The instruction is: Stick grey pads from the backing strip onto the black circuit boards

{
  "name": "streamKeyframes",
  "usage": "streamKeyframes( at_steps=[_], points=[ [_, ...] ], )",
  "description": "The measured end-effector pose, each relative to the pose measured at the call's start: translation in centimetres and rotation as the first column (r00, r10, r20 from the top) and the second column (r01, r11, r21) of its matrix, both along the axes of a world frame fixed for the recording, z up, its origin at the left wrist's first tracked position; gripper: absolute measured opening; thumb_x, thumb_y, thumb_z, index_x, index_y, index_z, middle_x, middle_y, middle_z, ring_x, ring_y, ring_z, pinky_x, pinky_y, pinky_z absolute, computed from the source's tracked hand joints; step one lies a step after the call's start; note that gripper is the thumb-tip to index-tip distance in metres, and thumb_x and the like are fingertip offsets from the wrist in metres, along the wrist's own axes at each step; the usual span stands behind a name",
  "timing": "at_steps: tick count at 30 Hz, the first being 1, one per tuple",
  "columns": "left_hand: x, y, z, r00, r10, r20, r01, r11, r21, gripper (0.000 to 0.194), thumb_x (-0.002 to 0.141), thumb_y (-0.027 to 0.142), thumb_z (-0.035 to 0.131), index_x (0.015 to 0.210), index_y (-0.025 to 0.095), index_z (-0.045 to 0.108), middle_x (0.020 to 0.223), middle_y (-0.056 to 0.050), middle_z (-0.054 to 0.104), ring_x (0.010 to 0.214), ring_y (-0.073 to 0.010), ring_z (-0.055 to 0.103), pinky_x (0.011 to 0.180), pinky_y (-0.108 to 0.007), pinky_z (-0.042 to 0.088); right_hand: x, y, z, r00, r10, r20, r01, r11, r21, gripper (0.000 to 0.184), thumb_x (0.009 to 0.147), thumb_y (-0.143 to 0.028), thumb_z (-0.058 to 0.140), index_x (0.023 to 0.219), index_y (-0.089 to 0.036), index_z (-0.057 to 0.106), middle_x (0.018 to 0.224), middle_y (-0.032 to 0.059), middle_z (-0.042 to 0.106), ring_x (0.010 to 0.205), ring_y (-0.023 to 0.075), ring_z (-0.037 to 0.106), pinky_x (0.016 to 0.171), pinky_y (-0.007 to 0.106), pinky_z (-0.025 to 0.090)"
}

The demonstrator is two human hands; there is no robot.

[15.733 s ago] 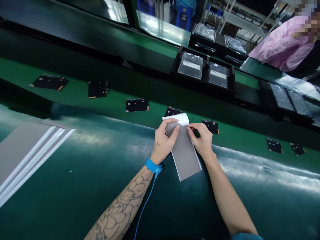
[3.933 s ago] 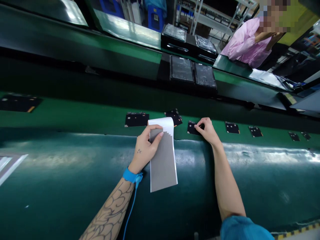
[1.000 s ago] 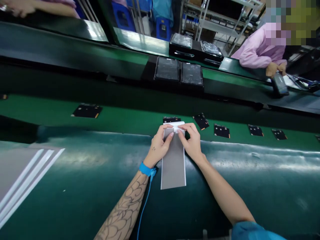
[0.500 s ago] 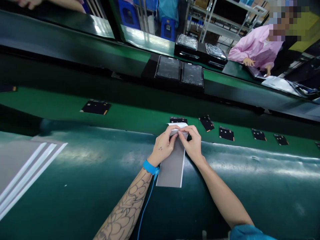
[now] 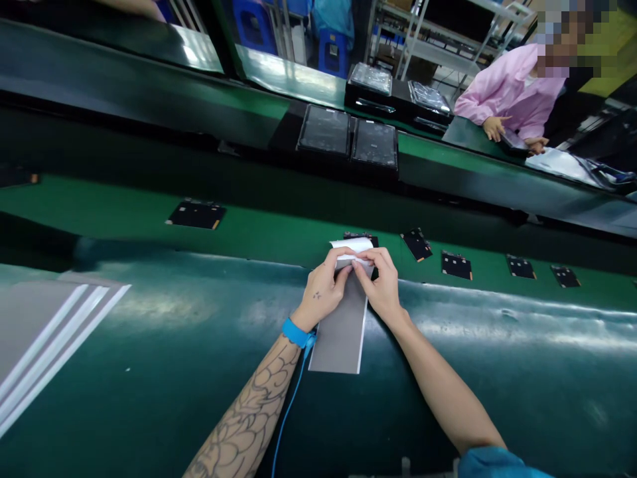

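Observation:
A long grey sheet with white edges (image 5: 340,335) lies on the green work surface in front of me, its far end bent up and showing a white underside. My left hand (image 5: 323,289) pinches the raised end between thumb and fingers; a blue wrist strap with a cord circles that wrist. Beside it, my right hand (image 5: 381,282) pinches the same end, the two thumbs almost touching. What lies between the fingertips is partly hidden. Just beyond the fold, a dark circuit board (image 5: 374,242) is mostly covered by the sheet and hands.
Several dark boards, such as one at the left (image 5: 196,214) and one at the right (image 5: 456,265), lie on the green belt (image 5: 279,236). Grey sheets (image 5: 40,318) are stacked at left. Flat dark panels (image 5: 324,129) rest on the ledge. A co-worker in pink (image 5: 512,93) handles a dark device.
The boards beyond my hands have shifted slightly right along the belt. Both hands keep their pinch on the sheet's raised end. Across the line, the co-worker's hands have moved on the dark device.

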State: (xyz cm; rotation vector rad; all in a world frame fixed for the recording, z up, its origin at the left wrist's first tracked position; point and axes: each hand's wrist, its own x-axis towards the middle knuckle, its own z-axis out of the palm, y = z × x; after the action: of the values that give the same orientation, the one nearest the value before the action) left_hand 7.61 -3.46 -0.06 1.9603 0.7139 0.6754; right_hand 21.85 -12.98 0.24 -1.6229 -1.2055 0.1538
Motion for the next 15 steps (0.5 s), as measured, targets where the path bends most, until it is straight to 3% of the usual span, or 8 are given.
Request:
streamKeyframes(
  at_steps=[3, 10, 15],
  points=[
    [0.09, -0.06, -0.09, 1.000, 0.010, 0.026, -0.010, 1.000, -0.013, 0.032, 0.106, 0.023, 0.056, 0.137, 0.026, 0.059, 0.127, -0.007, 0.077, 0.101, -0.0245, 0.077, 0.090, -0.036, 0.056, 0.05, -0.11, 0.01, 0.997, -0.020, 0.075, 0.019, 1.000, 0.014, 0.009, 0.107, -0.036, 0.070, 0.108, -0.030, 0.077, 0.104, 0.0051, 0.073, 0.099, 0.0260, 0.069, 0.092, 0.046, 0.053],
    [0.10, -0.01, -0.07, 0.999, -0.011, 0.046, 0.011, 1.000, -0.001, 0.032, 0.106, 0.021, 0.055, 0.137, 0.026, 0.058, 0.132, -0.008, 0.075, 0.105, -0.0248, 0.076, 0.091, -0.037, 0.056, -0.08, -0.08, 0.30, 0.998, -0.018, 0.059, 0.017, 1.000, 0.003, 0.009, 0.106, -0.034, 0.070, 0.100, -0.029, 0.075, 0.100, 0.0047, 0.074, 0.095, 0.0258, 0.068, 0.090, 0.047, 0.053],
    [0.01, -0.06, 0.14, 1.000, 0.014, 0.016, -0.014, 1.000, 0.015, 0.032, 0.105, 0.023, 0.056, 0.136, 0.027, 0.061, 0.124, -0.005, 0.076, 0.084, -0.0204, 0.071, 0.078, -0.032, 0.052, -0.22, -0.04, 0.19, 0.999, -0.012, 0.050, 0.012, 1.000, -0.002, 0.010, 0.109, -0.035, 0.065, 0.104, -0.028, 0.072, 0.104, 0.0060, 0.073, 0.099, 0.0261, 0.069, 0.093, 0.047, 0.055]
  ],
)
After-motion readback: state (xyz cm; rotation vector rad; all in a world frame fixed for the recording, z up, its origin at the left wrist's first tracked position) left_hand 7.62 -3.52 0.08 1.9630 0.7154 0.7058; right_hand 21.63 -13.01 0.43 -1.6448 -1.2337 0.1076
